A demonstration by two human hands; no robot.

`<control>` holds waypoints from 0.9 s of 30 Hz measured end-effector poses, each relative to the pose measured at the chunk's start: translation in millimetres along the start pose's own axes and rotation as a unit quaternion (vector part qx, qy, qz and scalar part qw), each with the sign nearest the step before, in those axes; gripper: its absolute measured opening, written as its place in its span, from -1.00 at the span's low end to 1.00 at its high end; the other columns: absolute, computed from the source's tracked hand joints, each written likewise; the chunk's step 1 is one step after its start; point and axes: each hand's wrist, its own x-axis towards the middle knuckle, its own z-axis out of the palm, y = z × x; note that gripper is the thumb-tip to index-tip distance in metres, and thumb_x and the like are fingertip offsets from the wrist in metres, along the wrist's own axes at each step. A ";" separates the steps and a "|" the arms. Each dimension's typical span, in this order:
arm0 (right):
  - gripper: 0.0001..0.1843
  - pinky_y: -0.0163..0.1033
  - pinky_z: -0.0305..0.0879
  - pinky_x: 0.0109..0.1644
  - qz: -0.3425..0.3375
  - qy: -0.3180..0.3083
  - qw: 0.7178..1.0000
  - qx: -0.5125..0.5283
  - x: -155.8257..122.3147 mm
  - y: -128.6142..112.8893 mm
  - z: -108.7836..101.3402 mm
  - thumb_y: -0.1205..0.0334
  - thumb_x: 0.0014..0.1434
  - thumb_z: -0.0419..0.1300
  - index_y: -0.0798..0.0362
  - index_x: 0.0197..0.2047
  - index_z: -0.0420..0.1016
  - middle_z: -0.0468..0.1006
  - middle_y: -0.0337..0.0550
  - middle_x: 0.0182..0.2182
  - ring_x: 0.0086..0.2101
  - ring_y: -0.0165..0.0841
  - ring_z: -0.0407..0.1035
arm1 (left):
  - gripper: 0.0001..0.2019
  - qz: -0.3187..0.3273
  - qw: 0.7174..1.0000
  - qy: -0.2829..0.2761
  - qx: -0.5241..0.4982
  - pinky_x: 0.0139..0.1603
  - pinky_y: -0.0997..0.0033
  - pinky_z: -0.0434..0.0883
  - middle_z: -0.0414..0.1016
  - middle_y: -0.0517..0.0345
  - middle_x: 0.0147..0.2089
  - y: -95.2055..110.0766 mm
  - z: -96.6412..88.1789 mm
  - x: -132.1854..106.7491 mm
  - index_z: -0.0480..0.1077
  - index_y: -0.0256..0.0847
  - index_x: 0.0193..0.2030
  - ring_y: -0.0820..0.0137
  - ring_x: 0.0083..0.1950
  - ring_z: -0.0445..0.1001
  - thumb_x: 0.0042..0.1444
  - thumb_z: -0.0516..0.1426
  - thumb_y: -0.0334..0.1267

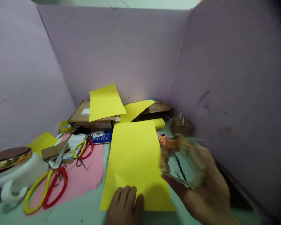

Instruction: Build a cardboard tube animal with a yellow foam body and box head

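Note:
A sheet of yellow paper [135, 156] lies in front of me, its near edge close to my body. My left hand [125, 204] rests flat on its lower part, fingers stretched out and holding nothing. To the right, my right hand [208, 190] is raised and wrapped round a tan ring [167, 150] that looks like a roll of tape. Motion blurs the ring, and the table shows through its hole. The hand casts a shadow on the paper's lower right corner.
Scissors with red and yellow handles [64, 187] and a smaller pair [91, 150] lie left on pink paper [89, 178]. Far left stands a white mug [37, 165]. Behind are a cardboard box [81, 114], more yellow sheets [105, 103] and a small brown box [181, 126]. Tall pale panels surround the table.

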 end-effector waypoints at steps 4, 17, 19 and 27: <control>-0.21 0.05 0.24 0.13 -0.072 -0.172 0.979 -0.083 -4.2 0.3 19.5 0.38 -0.07 0.29 -0.01 0.22 0.09 0.35 -0.01 0.10 0.06 -0.11 0.28 | -0.73 0.028 0.999 -0.028 -0.014 -0.11 0.22 0.40 0.54 0.06 -0.23 -0.3 -3.3 1.2 0.41 -0.17 -0.18 0.26 -0.18 0.47 0.11 -0.05 -0.48; -0.24 -0.07 0.19 0.13 -0.046 -0.338 0.934 -0.107 -5.2 29.6 25.9 0.41 -0.15 0.38 0.05 0.16 0.33 0.39 0.00 0.05 0.01 -0.16 0.27 | -0.89 0.004 0.995 -0.019 -0.097 -0.38 0.40 0.36 0.45 0.14 -0.45 -20.7 -32.4 -2.9 0.34 -0.22 -0.28 0.39 -0.42 0.42 0.15 0.01 -0.44; -0.24 -0.08 0.18 0.15 -0.045 -0.335 0.936 -0.096 -5.9 32.0 24.2 0.39 -0.14 0.39 0.03 0.17 0.32 0.38 -0.01 0.07 0.03 -0.17 0.25 | -0.87 -0.077 0.991 -0.013 -0.106 -0.30 0.41 0.42 0.49 0.09 -0.35 -16.4 -36.8 7.7 0.31 -0.23 -0.18 0.36 -0.34 0.48 0.11 0.12 -0.33; 0.16 -0.11 0.00 0.31 0.027 -0.320 0.946 -0.050 -14.6 35.2 0.5 0.26 -0.26 0.50 0.12 0.33 -0.01 0.09 0.11 0.29 0.25 -0.15 0.02 | -0.52 -0.508 0.794 -0.188 -0.274 -0.16 0.33 0.49 0.56 0.10 -0.14 -0.9 -17.4 35.8 0.31 -0.08 0.02 0.23 -0.13 0.56 -0.03 0.12 0.06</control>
